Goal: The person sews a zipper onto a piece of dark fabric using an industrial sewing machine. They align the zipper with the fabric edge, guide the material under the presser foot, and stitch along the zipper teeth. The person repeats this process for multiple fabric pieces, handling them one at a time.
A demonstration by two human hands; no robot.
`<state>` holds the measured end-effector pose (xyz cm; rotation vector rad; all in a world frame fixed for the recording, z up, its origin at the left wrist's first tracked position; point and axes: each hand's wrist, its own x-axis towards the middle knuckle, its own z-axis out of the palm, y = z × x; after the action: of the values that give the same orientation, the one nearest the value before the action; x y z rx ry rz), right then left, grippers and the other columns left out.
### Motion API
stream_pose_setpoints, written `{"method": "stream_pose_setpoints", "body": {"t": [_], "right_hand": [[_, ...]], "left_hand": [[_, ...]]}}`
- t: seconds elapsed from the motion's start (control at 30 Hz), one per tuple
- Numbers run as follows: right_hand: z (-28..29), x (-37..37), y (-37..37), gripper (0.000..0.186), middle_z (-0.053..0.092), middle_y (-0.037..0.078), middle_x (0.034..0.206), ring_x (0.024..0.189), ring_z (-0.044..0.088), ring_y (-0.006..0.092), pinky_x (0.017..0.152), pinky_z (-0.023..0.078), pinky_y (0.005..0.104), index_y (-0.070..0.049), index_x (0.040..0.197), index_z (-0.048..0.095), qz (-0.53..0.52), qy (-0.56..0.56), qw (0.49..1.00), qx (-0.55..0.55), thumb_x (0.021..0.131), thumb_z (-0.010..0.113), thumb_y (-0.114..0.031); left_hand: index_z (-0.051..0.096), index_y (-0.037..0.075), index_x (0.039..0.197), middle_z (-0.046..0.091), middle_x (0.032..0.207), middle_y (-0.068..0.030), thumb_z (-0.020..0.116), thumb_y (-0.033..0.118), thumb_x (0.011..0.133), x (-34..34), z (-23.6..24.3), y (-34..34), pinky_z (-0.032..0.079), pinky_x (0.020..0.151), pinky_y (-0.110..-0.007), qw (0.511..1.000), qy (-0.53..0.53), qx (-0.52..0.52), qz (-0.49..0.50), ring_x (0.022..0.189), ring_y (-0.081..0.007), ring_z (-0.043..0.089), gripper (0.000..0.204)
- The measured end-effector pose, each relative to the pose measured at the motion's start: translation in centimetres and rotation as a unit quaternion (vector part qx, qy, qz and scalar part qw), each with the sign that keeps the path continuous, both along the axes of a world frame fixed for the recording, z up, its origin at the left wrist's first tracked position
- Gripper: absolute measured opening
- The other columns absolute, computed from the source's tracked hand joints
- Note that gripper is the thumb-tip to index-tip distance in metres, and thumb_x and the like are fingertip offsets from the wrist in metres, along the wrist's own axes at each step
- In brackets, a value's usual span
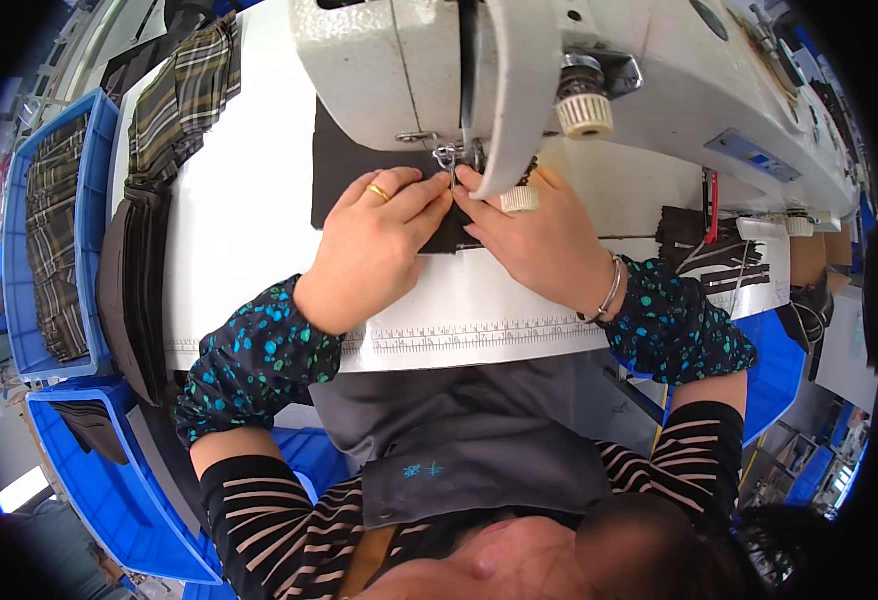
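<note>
A piece of dark fabric lies on the white sewing table, partly under the head of a sewing machine. Beside the presser foot, my left hand rests on the fabric with its fingers stretched toward the needle area. My right hand comes in from the other side, its index finger and thumb close to the foot. The machine's pale guard hides part of its other fingers. Both hands press the fabric from above, fingertips nearly meeting. What lies right beneath the fingertips is hidden.
Dark zipper strips lie at the right beside a red-handled tool. Plaid fabric and stacked dark pieces line the table's left edge. Blue bins stand farther left. A printed ruler runs along the front edge.
</note>
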<state>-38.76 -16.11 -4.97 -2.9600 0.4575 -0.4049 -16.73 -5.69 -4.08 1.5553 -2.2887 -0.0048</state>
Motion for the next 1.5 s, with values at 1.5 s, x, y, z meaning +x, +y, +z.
{"method": "stream_pose_setpoints", "body": {"t": [1.5], "right_hand": [[-1.2, 0.5, -1.0, 0.015, 0.065, 0.005, 0.092, 0.1, 0.062, 0.0269, 0.092, 0.051, 0.0418, -0.007, 0.097, 0.073, 0.004, -0.123, 0.992, -0.019, 0.084, 0.073, -0.014]], "left_hand": [[0.071, 0.001, 0.13, 0.067, 0.134, -0.0128, 0.072, 0.033, 0.096, -1.5, -1.1, 0.1, 0.049, 0.106, -0.048, 0.998, 0.007, -0.021, 0.067, 0.125, -0.0313, 0.064, 0.046]]}}
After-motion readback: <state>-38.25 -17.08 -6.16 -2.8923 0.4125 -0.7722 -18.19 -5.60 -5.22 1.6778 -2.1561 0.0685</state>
